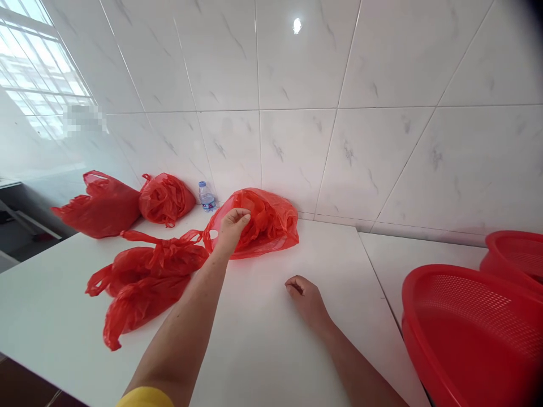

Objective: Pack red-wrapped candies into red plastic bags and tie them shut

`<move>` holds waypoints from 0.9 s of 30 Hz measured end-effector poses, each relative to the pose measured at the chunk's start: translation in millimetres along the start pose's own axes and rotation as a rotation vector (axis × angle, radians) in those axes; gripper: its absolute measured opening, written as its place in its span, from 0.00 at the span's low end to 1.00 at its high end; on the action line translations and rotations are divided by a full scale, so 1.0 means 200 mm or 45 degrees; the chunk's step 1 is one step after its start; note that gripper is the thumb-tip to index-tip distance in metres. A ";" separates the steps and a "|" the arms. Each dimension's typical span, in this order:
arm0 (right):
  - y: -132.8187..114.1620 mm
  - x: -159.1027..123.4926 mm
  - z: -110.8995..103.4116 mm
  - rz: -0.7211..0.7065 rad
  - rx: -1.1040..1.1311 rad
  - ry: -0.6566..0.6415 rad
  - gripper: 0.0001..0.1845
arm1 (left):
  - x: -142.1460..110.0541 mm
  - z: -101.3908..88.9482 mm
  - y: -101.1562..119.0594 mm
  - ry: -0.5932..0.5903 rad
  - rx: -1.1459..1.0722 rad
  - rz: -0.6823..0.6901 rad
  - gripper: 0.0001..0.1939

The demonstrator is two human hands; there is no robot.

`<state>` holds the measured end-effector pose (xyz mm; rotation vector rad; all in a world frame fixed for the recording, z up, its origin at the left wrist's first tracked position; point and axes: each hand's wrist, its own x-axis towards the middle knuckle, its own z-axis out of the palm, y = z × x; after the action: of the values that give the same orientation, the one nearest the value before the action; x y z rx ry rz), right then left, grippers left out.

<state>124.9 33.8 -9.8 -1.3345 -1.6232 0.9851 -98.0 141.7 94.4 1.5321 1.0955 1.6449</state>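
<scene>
My left hand [233, 227] reaches over a crumpled red plastic bag [278, 217] by the tiled wall. Its thumb and fingers are pinched together at the bag's thin film. Loose folds of film are bunched in the middle of that bag, and what lies inside cannot be made out. Lower down, my right hand [306, 297] rests at the white tabletop [258, 339] with its fingers curled in and nothing visible in them. To the left of my left forearm lie red bags with knotted handles [156, 268], apart from my hands.
Two fuller red bags, one with handles up [106, 206] and one rounder [166, 198], stand at the back left. Beside them is a small water bottle [206, 198]. Large red perforated baskets [462, 316] occupy the right side, past a seam between tabletops.
</scene>
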 end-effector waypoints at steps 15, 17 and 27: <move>-0.14 0.25 0.36 -0.330 0.170 0.398 0.16 | -0.40 -0.01 -0.07 -0.377 0.616 0.174 0.11; -0.13 0.26 0.34 -0.247 0.258 0.405 0.11 | -0.38 -0.02 -0.12 -0.299 0.818 0.331 0.27; -0.09 0.18 0.21 0.005 0.671 0.321 0.11 | -0.09 -0.01 -0.33 -0.376 1.618 0.266 0.26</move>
<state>75.7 64.6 -6.0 -1.0465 -1.0727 1.1012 -103.3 155.9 28.5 2.5864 2.0029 0.6656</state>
